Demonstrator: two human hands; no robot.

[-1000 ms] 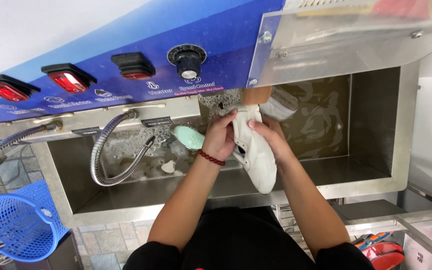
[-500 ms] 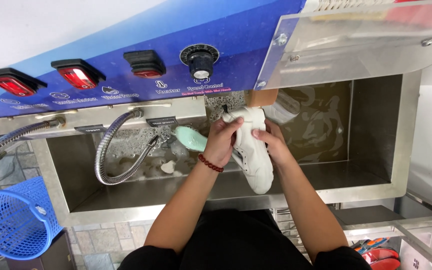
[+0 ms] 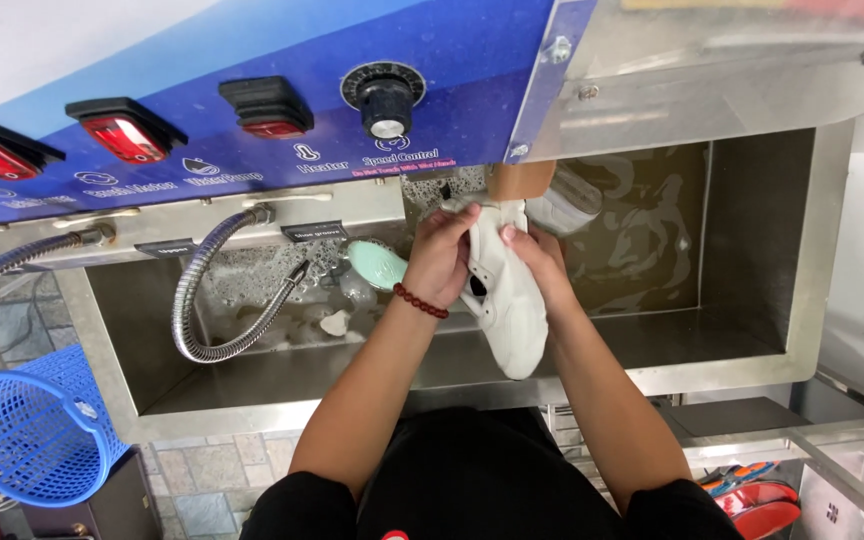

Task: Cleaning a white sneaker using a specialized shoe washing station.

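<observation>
White sneaker, toe toward the person, above the steel sink

Smooth white shoe, brushed-steel sink

Both hands closed around a white shoe over a steel sink, toe toward the body, heel up by the brush under the machine's hood. Left hand, with a red bead bracelet at the wrist, clasping the shoe's left side; right hand on its right side. Just left of the hands, a mint-green brush lying among suds. Further left, a coiled metal hose. Above, a blue panel with red switches and a black knob. Bottom left, a blue basket.
</observation>
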